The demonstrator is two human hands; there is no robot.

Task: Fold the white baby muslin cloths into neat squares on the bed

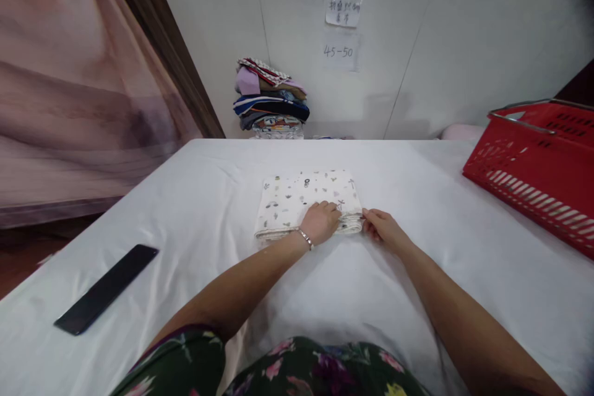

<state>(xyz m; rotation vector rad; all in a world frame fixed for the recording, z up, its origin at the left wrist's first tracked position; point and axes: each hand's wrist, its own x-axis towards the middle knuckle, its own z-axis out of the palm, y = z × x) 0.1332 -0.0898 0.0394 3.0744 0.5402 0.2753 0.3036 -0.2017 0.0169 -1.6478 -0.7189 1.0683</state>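
White-sheeted surface carries the folded cloth at centre; my left hand lies flat on it, fingers together; my right hand pinches its near corner. Red basket right, black slab left, clothes stack behind.

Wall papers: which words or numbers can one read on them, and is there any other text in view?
"45-50": on the lower note on the wall.
Upper note: handwritten characters, too blurred to read.
No other text shows.
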